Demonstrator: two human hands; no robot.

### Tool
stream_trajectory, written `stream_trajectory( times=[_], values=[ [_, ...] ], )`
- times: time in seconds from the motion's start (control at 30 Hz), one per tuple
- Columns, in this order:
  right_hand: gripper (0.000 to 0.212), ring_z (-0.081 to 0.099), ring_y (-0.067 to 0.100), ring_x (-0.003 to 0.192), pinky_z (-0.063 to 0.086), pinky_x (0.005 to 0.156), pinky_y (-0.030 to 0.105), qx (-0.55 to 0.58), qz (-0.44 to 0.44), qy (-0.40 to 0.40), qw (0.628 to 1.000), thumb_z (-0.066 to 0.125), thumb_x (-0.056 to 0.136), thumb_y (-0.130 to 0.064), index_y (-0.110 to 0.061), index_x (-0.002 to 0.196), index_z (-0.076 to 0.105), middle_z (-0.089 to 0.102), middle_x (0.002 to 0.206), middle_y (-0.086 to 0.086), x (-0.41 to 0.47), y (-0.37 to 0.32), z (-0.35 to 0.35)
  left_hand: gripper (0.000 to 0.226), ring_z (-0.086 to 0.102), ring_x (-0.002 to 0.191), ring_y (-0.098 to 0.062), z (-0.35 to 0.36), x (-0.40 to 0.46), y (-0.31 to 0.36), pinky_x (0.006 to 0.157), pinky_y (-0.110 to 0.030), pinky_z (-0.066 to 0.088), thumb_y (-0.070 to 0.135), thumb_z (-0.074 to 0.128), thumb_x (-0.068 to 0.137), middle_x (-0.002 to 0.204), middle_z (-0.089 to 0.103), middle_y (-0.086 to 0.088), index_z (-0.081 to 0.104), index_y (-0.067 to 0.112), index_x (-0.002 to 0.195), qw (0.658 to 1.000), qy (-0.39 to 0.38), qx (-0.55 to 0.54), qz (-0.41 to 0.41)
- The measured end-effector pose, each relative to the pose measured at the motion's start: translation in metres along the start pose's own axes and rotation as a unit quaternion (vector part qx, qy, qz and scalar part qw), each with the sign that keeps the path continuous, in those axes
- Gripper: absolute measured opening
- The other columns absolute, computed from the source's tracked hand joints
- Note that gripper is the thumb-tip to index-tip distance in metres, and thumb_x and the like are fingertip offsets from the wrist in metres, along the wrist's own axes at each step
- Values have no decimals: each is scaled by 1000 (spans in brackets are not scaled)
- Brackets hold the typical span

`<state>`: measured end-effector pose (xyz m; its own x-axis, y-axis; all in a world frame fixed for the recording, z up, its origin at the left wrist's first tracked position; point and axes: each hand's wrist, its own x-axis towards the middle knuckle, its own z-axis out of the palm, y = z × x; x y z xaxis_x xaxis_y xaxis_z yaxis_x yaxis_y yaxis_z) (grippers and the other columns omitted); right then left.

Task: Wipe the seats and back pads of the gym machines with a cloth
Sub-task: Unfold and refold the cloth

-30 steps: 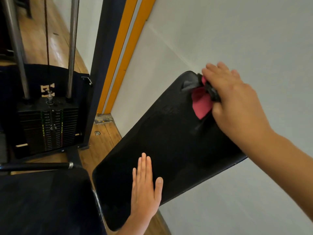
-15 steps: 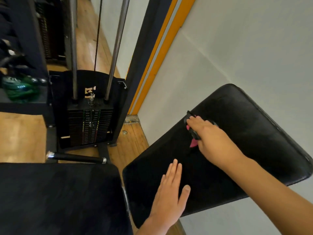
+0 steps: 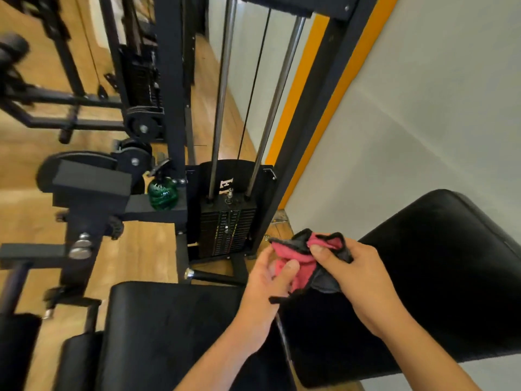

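Both hands hold the cloth [image 3: 306, 259] bunched in mid-air: right hand [image 3: 358, 280] pinches its upper edge, left hand [image 3: 270, 280] grips the lower fold with thumb on top. Cloth touches neither pad. Back pad [image 3: 439, 277] lies right of the grip, its long axis running up and away toward the wall; right hand nearer. Seat [image 3: 174, 320] lies lower left, left hand nearer. Forearms converge from below.
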<state>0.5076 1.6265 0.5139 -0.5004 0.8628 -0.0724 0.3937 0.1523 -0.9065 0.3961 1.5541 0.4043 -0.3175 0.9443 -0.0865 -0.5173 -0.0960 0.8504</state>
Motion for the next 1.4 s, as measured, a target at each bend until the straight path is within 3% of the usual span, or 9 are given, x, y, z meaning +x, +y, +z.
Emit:
stream_trajectory(
  times=[0.23,0.3,0.47,0.63,0.83,1.0,1.1,1.27,1.4],
  values=[
    [16,69,-2,73,49,60,12,29,-58,-64,996,66,74,-43,-33,82,76,75,77,-13,-39,-56,22,30,70,113,-27,-10,-63,86,89,-30,57,13,70,91,121,74,-14,69,10,121,986,110,-9,122],
    [13,68,-2,71,50,60,15,29,-72,-94,993,64,77,-43,-39,74,75,74,74,-13,-55,-64,20,23,72,109,-25,-6,-90,104,88,-29,57,14,67,91,116,75,-12,74,17,112,977,136,33,160],
    [22,72,10,90,55,70,21,67,-85,-206,973,60,94,-15,-29,97,77,77,92,-5,-93,-81,6,14,73,96,-16,10,-154,137,80,-24,56,2,66,94,102,76,-6,70,6,108,941,212,152,213],
    [45,72,14,92,59,78,32,108,-79,-251,959,50,96,2,-33,90,78,77,94,-3,-121,-101,4,17,74,99,-23,26,-191,165,84,-37,59,3,69,95,103,77,-6,72,10,109,907,272,223,229],
    [32,71,8,96,60,83,40,100,-145,-308,935,67,90,-27,-36,121,62,73,104,-15,-140,-129,18,17,74,95,-21,31,-230,205,81,-35,61,9,73,94,102,78,-3,75,16,109,875,277,323,233],
    [8,72,20,76,59,72,53,80,-207,-255,941,56,97,-31,-31,100,63,74,83,5,-157,-149,36,36,72,97,-9,29,-265,237,83,-29,60,6,83,83,105,76,5,73,23,113,831,234,451,226],
    [20,71,25,79,57,76,55,107,-192,-241,945,53,98,-38,-23,92,63,71,84,9,-162,-154,43,40,71,99,-6,22,-288,256,84,-28,60,5,83,83,110,74,7,71,20,118,806,230,502,213],
    [43,71,22,99,59,85,44,206,-86,-333,916,51,92,-47,-10,111,65,74,100,10,-163,-162,48,19,75,89,-18,10,-323,285,76,-31,63,11,82,84,99,76,-4,74,15,102,846,253,442,157],
    [38,68,23,107,56,91,48,244,-51,-365,897,58,92,-40,-12,115,65,73,108,9,-161,-164,52,7,64,73,-13,-1,-341,288,67,-21,54,4,73,91,81,68,-6,67,2,91,840,270,442,163]
  ],
)
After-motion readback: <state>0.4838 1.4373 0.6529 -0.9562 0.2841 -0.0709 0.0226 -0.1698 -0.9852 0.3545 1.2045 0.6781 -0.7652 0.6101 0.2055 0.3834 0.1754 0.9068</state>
